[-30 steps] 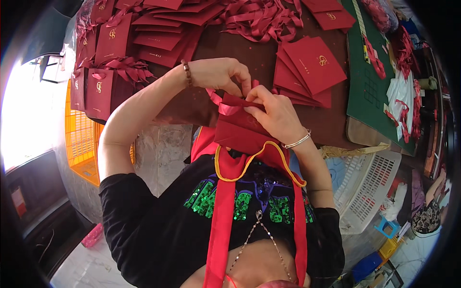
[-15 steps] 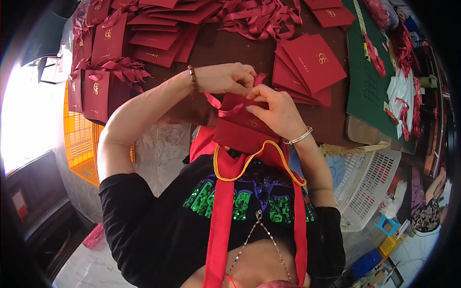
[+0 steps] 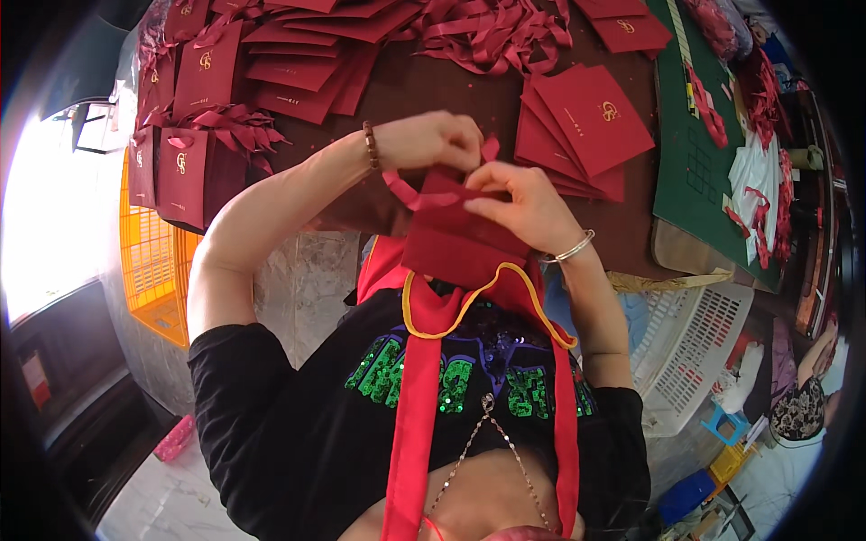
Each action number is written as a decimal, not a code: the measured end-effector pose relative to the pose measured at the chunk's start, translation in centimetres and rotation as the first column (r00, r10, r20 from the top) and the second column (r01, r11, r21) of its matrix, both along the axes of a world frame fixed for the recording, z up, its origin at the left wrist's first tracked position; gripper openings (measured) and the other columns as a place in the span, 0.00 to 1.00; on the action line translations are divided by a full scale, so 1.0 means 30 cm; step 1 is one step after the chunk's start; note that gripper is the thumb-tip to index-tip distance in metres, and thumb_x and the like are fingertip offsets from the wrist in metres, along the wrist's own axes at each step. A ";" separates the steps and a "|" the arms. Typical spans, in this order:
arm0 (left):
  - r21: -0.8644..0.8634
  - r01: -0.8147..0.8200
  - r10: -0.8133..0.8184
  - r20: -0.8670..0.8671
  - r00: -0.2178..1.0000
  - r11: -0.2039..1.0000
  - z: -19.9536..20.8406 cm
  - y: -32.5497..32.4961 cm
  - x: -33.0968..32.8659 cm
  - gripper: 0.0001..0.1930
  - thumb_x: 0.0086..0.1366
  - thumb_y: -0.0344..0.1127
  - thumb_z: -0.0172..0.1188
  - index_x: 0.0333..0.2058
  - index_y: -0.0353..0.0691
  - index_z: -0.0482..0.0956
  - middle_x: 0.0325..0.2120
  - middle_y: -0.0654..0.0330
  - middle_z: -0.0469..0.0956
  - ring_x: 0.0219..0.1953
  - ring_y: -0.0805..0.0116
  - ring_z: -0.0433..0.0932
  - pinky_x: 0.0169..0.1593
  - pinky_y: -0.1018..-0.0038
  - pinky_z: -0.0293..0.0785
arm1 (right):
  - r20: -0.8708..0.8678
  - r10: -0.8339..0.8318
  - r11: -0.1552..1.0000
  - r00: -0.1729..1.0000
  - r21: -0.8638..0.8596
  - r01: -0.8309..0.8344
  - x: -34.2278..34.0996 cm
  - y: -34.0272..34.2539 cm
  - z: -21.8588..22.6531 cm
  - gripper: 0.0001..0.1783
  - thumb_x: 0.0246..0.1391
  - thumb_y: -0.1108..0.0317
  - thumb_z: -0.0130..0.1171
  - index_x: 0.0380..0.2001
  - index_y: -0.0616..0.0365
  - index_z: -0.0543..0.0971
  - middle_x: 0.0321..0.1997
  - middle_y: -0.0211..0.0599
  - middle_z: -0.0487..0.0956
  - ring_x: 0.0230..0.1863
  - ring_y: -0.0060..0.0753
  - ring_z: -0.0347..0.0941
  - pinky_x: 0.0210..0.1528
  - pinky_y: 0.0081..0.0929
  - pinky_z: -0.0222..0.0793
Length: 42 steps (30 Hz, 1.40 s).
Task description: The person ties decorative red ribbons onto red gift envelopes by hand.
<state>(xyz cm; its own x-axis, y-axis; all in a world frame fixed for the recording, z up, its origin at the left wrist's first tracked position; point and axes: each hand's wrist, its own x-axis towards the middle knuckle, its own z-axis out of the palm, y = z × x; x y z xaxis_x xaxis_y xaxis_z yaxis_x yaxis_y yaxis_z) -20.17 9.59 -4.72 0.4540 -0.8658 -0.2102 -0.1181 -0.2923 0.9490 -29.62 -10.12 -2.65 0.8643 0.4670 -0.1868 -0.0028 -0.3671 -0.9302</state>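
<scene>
A small dark red paper gift bag (image 3: 465,239) stands at the table's near edge, close against my apron. A red ribbon (image 3: 408,191) loops out over its top on the left, and a short end pokes up between my hands. My left hand (image 3: 439,142), fingers curled and closed, is over the bag's far rim on the ribbon; its fingertips are partly hidden. Thumb and fingers of my right hand (image 3: 530,206) pinch the bag's upper rim at the right.
Finished-looking bags with ribbon handles (image 3: 185,176) stand at the left. Flat red bags lie in stacks at the back (image 3: 302,68) and right (image 3: 591,122). Loose ribbons (image 3: 492,32) are heaped far off. A green cutting mat (image 3: 690,171), orange crate (image 3: 149,261) and white basket (image 3: 690,347) flank me.
My left hand has shifted slightly right and its fingers have curled more. The ribbon loop on the left stands out wider. My right hand stays at the rim, moved slightly.
</scene>
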 end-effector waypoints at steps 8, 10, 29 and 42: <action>-0.151 -0.535 0.536 -0.038 0.843 0.831 0.002 -0.005 -0.034 0.07 0.62 0.33 0.55 0.35 0.35 0.74 0.34 0.67 0.71 0.38 0.79 0.69 0.43 0.80 0.66 | 0.033 -0.061 0.996 0.998 -0.067 0.063 -0.004 0.009 0.014 0.11 0.45 0.72 0.63 0.33 0.63 0.76 0.31 0.36 0.78 0.33 0.27 0.75 0.37 0.23 0.68; -0.192 -0.559 0.575 0.041 0.817 0.807 0.047 0.008 -0.093 0.08 0.61 0.34 0.56 0.34 0.35 0.74 0.32 0.64 0.73 0.36 0.77 0.70 0.41 0.79 0.69 | 0.414 -0.003 0.977 0.910 -0.194 0.092 -0.001 0.001 -0.008 0.12 0.41 0.70 0.64 0.31 0.61 0.76 0.30 0.35 0.74 0.35 0.35 0.71 0.39 0.29 0.66; -0.184 -0.470 0.319 -0.522 0.791 0.863 -0.031 0.075 -0.216 0.07 0.62 0.31 0.55 0.36 0.34 0.75 0.45 0.60 0.68 0.42 0.76 0.69 0.49 0.79 0.63 | -0.009 -0.345 0.937 0.938 0.043 0.345 -0.185 -0.139 -0.003 0.14 0.47 0.72 0.63 0.39 0.59 0.74 0.36 0.30 0.73 0.36 0.20 0.67 0.38 0.18 0.63; 0.073 -0.188 0.202 -0.372 0.906 0.979 0.026 0.314 -0.305 0.45 0.54 0.25 0.60 0.65 0.44 0.40 0.25 0.60 0.74 0.28 0.75 0.72 0.33 0.79 0.68 | -0.172 -0.431 0.896 0.886 0.037 0.443 -0.117 -0.180 -0.050 0.15 0.52 0.73 0.59 0.43 0.64 0.71 0.33 0.28 0.75 0.35 0.14 0.69 0.36 0.12 0.64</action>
